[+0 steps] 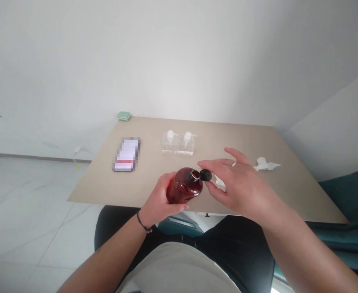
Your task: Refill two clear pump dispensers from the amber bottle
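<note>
My left hand (pixel 160 201) is wrapped round a brown amber bottle (pixel 185 187), held tilted above the near edge of the beige table (pixel 246 134) with its open neck pointing right. My right hand (pixel 238 185) pinches a small black cap (pixel 205 175) between thumb and forefinger, right beside the bottle's mouth. The other fingers of that hand are spread out.
Two clear pump bottles (pixel 179 142) stand at the table's middle. A phone (pixel 126 154) lies to the left, a small green box (pixel 123 116) at the far corner. Crumpled white tissue (pixel 266 164) lies to the right. Teal seating (pixel 346 211) runs along the right side.
</note>
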`<state>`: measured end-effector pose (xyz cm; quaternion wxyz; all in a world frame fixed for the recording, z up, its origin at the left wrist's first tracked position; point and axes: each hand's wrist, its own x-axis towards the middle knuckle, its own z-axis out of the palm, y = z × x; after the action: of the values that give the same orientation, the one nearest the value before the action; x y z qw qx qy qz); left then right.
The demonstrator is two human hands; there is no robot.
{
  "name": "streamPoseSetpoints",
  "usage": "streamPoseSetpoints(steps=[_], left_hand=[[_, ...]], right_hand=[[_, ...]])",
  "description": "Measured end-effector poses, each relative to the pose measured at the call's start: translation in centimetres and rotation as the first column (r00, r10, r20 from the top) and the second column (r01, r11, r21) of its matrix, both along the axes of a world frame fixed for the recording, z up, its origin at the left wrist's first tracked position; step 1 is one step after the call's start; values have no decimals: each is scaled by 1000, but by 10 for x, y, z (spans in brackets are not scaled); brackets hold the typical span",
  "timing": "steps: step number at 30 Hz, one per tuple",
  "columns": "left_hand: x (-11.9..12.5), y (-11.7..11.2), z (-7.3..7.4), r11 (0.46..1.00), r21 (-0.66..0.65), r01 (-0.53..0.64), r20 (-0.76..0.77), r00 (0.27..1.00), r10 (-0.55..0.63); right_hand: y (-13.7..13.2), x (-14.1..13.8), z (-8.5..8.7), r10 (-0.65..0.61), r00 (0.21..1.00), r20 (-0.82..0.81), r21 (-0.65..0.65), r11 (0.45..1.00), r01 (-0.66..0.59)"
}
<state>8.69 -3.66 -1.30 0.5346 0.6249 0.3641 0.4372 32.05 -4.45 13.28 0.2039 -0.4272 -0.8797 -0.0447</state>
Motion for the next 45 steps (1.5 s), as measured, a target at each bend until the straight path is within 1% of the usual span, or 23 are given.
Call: streamPoseSetpoints(steps=[6,10,13,15,19,21,23,26,27,28,30,33,35,36,37,40,41,42,43,45], left_hand=[[-1,0,3,999,53,8,-94,996,-3],[-2,0,5,994,109,21,-164,987,-3],[-4,0,8,993,111,48,-193,981,-26],[-4,0,11,992,103,70,-200,979,-48],[-3,0,13,990,109,92,-200,977,-69],[-3,-1,13,990,107,94,-197,978,-71],[-2,-1,12,991,97,90,-190,979,-70],[-1,-2,11,992,76,96,-170,982,-82],[-1,-1,10,992,73,99,-165,983,-86],[-2,-1,10,992,74,101,-164,983,-88],[-2,-1,10,992,88,96,-175,981,-80],[-2,-1,10,990,115,87,-204,977,-63],[-2,-1,11,989,119,87,-218,974,-59],[-1,-1,11,989,117,86,-218,974,-59],[-1,-1,11,990,113,87,-212,975,-61],[0,-2,11,991,101,93,-180,981,-74],[0,-2,11,990,98,96,-174,982,-78],[0,-2,11,990,96,99,-175,981,-81],[-1,-2,11,990,96,101,-181,980,-83],[-1,-2,11,989,103,102,-197,977,-81]], right_hand=[[2,-1,2,57,982,-178,-92,993,-74],[4,0,0,112,976,-188,-133,981,-139],[6,4,-2,158,974,-165,-188,964,-188],[7,5,-2,152,979,-132,-202,963,-177],[9,2,-2,55,997,-55,-177,982,-64],[10,2,-2,37,997,-66,-186,981,-49],[11,4,-1,67,988,-136,-210,973,-95],[12,10,-1,171,944,-283,-265,932,-249],[12,11,-2,191,929,-316,-276,919,-282],[12,12,-4,190,924,-332,-281,915,-289],[12,11,-8,129,941,-314,-276,936,-221],[13,6,-13,-6,978,-210,-236,971,-44],[13,4,-13,-53,984,-170,-205,979,18],[12,4,-13,-46,983,-180,-208,978,8],[12,5,-11,-12,978,-208,-226,973,-36],[10,9,-9,159,923,-350,-284,921,-266],[10,9,-9,183,908,-376,-288,909,-303],[9,10,-10,177,908,-380,-286,911,-297],[9,10,-12,141,921,-362,-279,927,-251],[9,8,-15,30,957,-287,-247,963,-104]])
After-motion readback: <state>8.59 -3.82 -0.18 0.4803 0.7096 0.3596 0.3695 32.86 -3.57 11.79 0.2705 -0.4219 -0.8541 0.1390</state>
